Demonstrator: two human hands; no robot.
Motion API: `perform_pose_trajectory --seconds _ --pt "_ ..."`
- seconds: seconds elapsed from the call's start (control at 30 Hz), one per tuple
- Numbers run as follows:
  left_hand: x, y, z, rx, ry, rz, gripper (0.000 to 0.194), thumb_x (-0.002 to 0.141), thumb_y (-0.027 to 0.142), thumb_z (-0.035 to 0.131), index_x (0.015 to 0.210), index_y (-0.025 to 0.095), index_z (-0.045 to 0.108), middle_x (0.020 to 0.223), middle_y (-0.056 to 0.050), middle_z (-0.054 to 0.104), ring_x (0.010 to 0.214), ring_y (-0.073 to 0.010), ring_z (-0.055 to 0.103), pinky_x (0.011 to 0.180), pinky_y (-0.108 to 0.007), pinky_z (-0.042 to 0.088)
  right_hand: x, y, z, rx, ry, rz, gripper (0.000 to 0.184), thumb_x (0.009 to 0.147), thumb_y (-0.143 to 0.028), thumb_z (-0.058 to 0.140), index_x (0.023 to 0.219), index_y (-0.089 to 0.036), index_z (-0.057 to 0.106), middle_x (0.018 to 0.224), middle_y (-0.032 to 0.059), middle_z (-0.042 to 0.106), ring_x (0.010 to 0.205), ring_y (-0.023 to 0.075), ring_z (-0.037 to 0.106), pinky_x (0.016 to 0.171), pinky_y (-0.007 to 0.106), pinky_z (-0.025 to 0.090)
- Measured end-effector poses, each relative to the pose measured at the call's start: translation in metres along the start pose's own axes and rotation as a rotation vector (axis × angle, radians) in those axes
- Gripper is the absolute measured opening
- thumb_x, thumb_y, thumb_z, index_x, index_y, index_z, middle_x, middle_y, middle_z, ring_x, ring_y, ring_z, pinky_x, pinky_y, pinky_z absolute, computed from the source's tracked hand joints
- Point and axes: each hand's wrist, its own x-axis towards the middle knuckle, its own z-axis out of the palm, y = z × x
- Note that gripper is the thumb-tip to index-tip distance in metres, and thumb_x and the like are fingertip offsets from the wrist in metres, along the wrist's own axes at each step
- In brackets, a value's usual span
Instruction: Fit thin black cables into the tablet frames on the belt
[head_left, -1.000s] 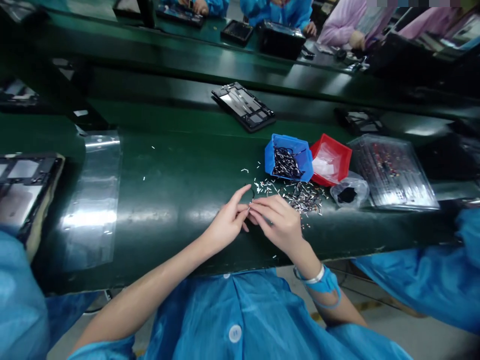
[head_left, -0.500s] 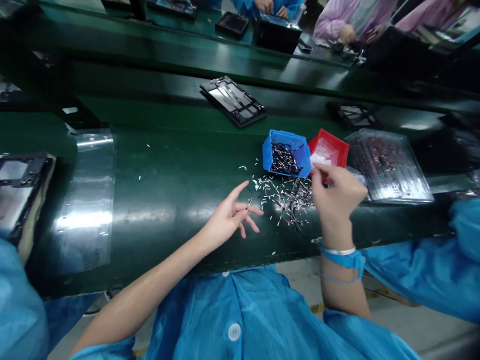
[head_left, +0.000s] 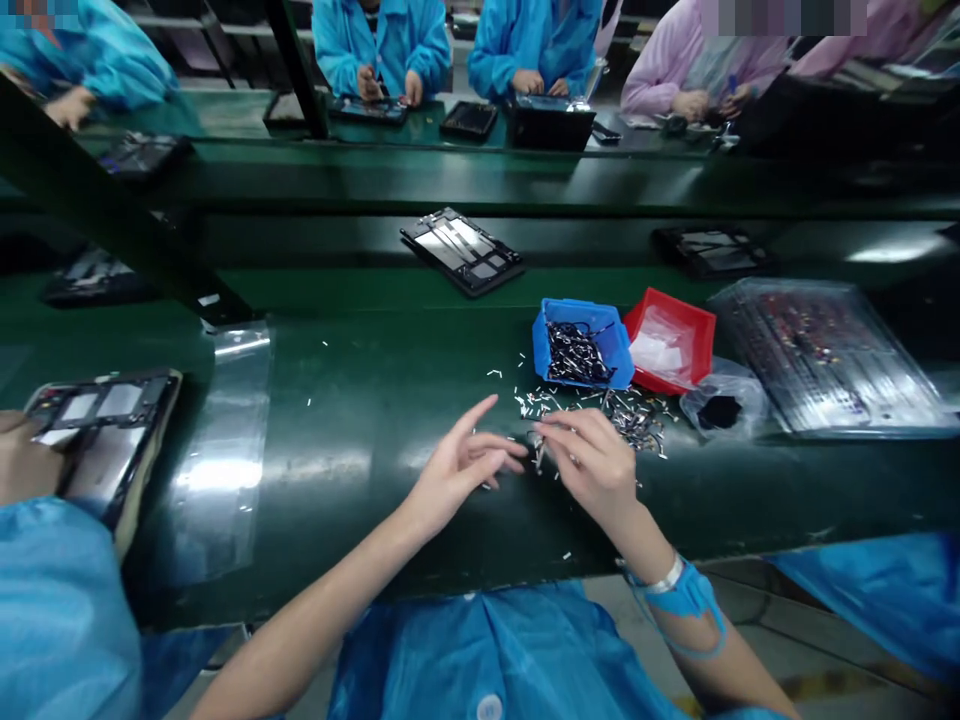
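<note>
My left hand hovers over the green bench with its fingers stretched out and apart. Facing it, my right hand has thumb and fingertips pinched together on a small black cable, which shows only in part. Behind and beneath the right hand lies a loose pile of short black cables. Small white slips are scattered left of the pile. A blue bin full of similar black cables stands just beyond, against a red bin containing clear plastic and white pieces.
Clear plastic trays are stacked at right, beside a clear bag. An opened tablet-like device lies further back. At left, a co-worker's hand touches another opened device. A clear plastic sheet covers the bench nearby.
My right hand has moved left and down from the red bin to near my left fingertips. The left hand stays nearly in place. The view has tilted up, showing more co-workers opposite.
</note>
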Motion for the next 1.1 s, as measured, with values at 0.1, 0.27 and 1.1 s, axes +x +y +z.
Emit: perform_pose_trajectory --seconds 0.1,0.27,1.1 --pt "0.043 0.009 -0.015 0.668 0.295 0.162 0.057 0.090 0.028 0.055 0.142 0.018 0.036 0.130 -0.016 0.059 0.116 -0.0230 0.059 0.085 -0.033 0.052 0.003 0.017 -0.007 0.009 0.122 0.115 0.023 0.085 -0.008 0.060 0.092 -0.026 0.073 0.078 0.0040 0.072 0.070 0.0182 0.066 0.062 0.035 0.055" --pt "0.161 0.033 -0.051 1.271 0.565 0.098 0.067 0.084 0.021 0.063 0.143 0.008 0.034 0.153 -0.025 0.027 0.143 -0.0364 0.025 0.108 -0.051 0.033 0.005 0.025 -0.008 0.051 0.190 0.149 0.024 0.082 -0.003 0.061 0.091 -0.023 0.072 0.075 0.0041 0.071 0.067 0.0173 0.066 0.060 0.033 0.055" --pt "0.145 0.086 -0.106 1.666 0.916 0.045 0.027 0.076 0.002 0.049 0.099 0.013 0.058 0.118 -0.020 0.054 0.121 -0.0400 0.044 0.097 -0.055 0.037 -0.002 0.025 -0.029 0.071 0.204 0.129 0.024 0.081 0.004 0.060 0.094 -0.015 0.068 0.074 0.0061 0.072 0.067 0.0156 0.066 0.064 0.030 0.056"
